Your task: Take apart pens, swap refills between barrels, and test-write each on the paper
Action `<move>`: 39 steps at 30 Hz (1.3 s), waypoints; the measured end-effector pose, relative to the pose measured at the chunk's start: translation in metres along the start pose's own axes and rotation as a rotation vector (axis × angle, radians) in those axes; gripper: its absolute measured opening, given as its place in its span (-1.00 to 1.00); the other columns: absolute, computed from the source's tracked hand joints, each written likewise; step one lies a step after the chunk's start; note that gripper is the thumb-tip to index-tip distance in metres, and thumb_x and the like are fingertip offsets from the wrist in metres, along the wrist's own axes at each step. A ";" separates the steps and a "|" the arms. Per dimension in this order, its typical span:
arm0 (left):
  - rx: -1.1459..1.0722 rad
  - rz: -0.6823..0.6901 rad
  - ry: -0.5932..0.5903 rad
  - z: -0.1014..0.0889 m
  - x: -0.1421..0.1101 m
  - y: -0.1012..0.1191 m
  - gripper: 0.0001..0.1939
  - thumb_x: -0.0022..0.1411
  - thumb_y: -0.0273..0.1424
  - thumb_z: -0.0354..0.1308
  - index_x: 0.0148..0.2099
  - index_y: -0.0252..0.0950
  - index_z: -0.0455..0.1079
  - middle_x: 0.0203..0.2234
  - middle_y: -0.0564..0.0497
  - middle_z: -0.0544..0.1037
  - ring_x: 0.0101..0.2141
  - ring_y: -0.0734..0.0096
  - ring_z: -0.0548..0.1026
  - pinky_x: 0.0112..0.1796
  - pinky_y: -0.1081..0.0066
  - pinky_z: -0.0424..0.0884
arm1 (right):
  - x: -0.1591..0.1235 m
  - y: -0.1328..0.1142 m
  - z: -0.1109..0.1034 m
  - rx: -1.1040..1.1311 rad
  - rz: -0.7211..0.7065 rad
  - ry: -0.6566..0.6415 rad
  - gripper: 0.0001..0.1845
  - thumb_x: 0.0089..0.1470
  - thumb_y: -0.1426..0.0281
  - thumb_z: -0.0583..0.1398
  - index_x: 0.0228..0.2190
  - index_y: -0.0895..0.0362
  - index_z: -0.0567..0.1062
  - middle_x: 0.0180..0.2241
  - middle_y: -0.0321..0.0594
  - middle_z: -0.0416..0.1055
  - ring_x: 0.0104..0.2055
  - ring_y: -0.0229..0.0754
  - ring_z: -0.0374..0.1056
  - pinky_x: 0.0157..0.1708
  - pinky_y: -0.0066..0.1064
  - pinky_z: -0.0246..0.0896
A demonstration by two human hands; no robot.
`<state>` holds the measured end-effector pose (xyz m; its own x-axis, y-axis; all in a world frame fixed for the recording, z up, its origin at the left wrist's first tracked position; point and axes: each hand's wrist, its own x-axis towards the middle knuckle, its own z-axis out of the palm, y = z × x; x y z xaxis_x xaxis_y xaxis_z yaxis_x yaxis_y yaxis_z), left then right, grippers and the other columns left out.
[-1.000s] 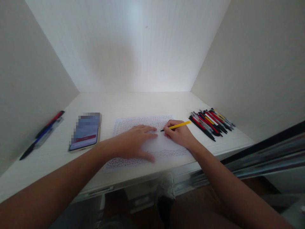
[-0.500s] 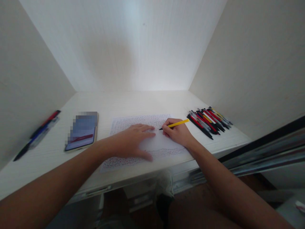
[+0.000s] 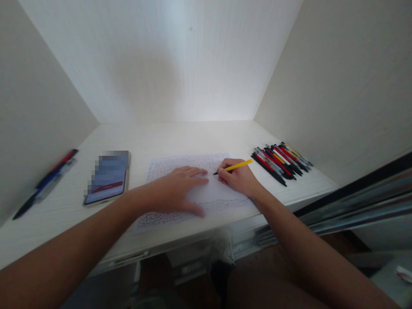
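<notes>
At the desk's near edge (image 3: 180, 240), paper (image 3: 167, 165) lying flat, patterned with tiny marks (too small to read). On it, left hand (image 3: 175, 193) pressed palm-down, fingers spread, gripping nothing. Just beside, right hand (image 3: 238, 178) pinched tight around a yellow pen (image 3: 236, 166), dark tip touching the sheet. Off left, phone (image 3: 107, 177) face up. Further left, few pens (image 3: 43, 184) by the wall. Far right, row of pens (image 3: 280, 159) side by side.
</notes>
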<state>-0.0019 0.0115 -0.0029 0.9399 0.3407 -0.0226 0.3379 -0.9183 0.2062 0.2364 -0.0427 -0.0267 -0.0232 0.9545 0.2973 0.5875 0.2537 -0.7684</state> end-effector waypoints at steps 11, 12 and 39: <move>-0.002 -0.018 0.006 0.000 -0.001 0.001 -0.09 0.10 0.25 0.03 0.32 -0.19 0.16 0.31 -0.13 0.14 0.25 0.00 0.12 0.21 0.09 0.01 | 0.001 0.001 0.000 -0.028 0.023 0.009 -0.85 0.04 0.42 0.15 -0.53 0.14 0.45 -0.56 -0.29 0.40 -0.51 -0.29 0.24 -0.52 -0.44 0.09; -0.002 -0.020 0.008 0.000 -0.001 0.001 -0.09 0.09 0.25 0.03 0.32 -0.19 0.16 0.31 -0.13 0.14 0.25 -0.01 0.12 0.21 0.09 0.01 | 0.001 0.000 0.000 -0.030 0.021 0.010 -0.85 0.04 0.42 0.15 -0.53 0.14 0.44 -0.57 -0.29 0.39 -0.52 -0.29 0.24 -0.52 -0.44 0.09; -0.182 -0.130 0.189 -0.022 -0.003 -0.028 -0.80 0.25 -0.37 0.03 -0.35 -0.28 0.46 -0.42 0.00 0.54 -0.42 0.42 0.43 -0.35 0.41 0.30 | -0.008 -0.010 0.007 -0.871 -0.250 0.143 -0.78 0.30 0.38 0.02 -0.30 0.15 0.44 -0.40 -0.15 0.46 -0.31 -0.10 0.29 -0.15 -0.23 0.02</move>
<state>-0.0158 0.0410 0.0131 0.8578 0.5002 0.1185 0.4243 -0.8191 0.3862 0.2248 -0.0521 -0.0251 -0.1650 0.8445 0.5095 0.9824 0.1865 0.0091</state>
